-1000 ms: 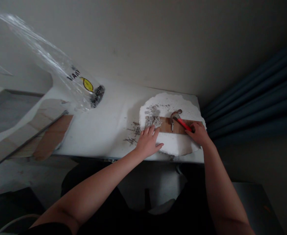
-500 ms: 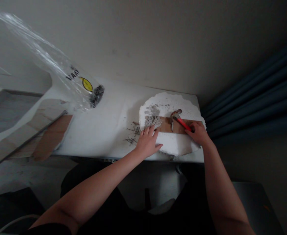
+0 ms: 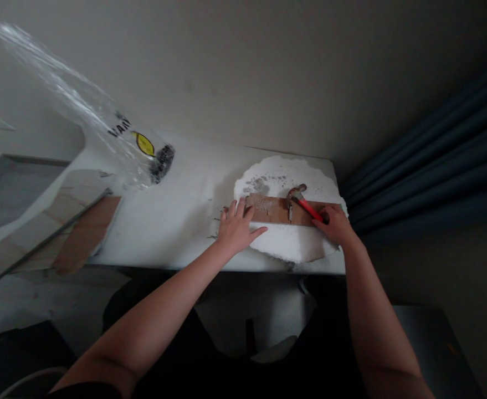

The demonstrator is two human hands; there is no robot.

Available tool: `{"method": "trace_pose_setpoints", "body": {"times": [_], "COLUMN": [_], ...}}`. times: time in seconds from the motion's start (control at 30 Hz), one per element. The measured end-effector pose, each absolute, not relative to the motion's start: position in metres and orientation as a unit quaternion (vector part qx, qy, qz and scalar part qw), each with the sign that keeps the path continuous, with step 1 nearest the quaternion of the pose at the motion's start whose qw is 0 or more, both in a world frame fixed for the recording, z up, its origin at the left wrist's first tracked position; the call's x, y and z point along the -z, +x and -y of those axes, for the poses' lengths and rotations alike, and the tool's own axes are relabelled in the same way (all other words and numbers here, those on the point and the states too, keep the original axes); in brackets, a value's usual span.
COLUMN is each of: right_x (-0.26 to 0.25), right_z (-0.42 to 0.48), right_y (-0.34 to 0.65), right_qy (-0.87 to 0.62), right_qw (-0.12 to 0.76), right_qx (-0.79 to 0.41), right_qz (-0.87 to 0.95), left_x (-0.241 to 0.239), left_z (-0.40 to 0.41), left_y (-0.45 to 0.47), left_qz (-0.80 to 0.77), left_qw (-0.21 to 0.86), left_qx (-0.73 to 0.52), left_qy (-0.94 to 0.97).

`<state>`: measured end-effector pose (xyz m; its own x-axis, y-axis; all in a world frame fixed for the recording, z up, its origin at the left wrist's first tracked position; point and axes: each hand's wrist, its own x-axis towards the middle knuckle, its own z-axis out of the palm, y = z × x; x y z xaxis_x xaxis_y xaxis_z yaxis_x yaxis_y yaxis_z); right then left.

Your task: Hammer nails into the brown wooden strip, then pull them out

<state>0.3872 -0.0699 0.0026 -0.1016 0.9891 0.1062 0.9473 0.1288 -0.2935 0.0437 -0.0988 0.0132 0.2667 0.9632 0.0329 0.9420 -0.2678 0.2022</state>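
A brown wooden board (image 3: 275, 212) lies across a ragged-edged white slab (image 3: 287, 238) that looks like foam. Pale speckles cover the board's left end. On the board rests a claw hammer (image 3: 307, 206) with a red handle and a rusty head towards the left. My right hand (image 3: 335, 223) is closed around the handle's end, over the right part of the board. My left hand (image 3: 235, 228) is open with fingers spread, at the board's left end. Thin dark nails (image 3: 212, 237) show at its left edge; the hand hides most of them.
All this lies on a white table (image 3: 180, 221) against a grey wall. A clear plastic bag (image 3: 114, 127) with dark contents stands at the back left. Wooden planks (image 3: 87, 235) lie at the table's left. Dark blue curtains (image 3: 434, 160) hang at the right.
My left hand has moved left, from the board's lower edge to its left end, over the scattered nails. The grey pile on the board's left end is gone. My right hand and the hammer stay put.
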Motion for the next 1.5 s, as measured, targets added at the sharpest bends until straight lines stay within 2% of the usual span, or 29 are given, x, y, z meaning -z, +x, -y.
{"method": "trace_pose_setpoints", "body": {"times": [0.33,0.47,0.57,0.7,0.77,0.83,1.17,1.5], "right_x": [-0.004,-0.004,-0.005,-0.008,-0.008,-0.008,-0.009,-0.007], "right_z": [0.072,0.072,0.074,0.076,0.076,0.076,0.074,0.074], "right_y": [0.386,0.386,0.387,0.386,0.386,0.385,0.385,0.387], "right_qy": [-0.656,-0.653,-0.652,-0.652,-0.650,-0.650,-0.651,-0.646], "right_qw": [0.146,0.150,0.147,0.149,0.154,0.157,0.159,0.154], "right_qx": [-0.082,-0.083,-0.089,-0.088,-0.089,-0.091,-0.084,-0.088], "right_qz": [0.736,0.737,0.739,0.738,0.739,0.738,0.737,0.742], "left_x": [-0.008,-0.020,-0.032,-0.027,-0.016,-0.004,0.029,0.024], "left_z": [0.093,0.082,0.064,0.037,0.031,0.031,0.031,0.024], "left_y": [0.045,0.037,0.009,-0.040,-0.053,-0.053,-0.034,-0.044], "left_qz": [-0.588,-0.590,-0.639,-0.690,-0.648,-0.620,-0.639,-0.633], "left_qw": [0.095,0.119,0.095,0.115,0.163,0.185,0.113,0.119], "left_qx": [-0.071,-0.076,-0.076,0.086,0.214,0.279,0.150,0.174], "left_qy": [0.800,0.795,0.760,0.709,0.712,0.710,0.746,0.745]}}
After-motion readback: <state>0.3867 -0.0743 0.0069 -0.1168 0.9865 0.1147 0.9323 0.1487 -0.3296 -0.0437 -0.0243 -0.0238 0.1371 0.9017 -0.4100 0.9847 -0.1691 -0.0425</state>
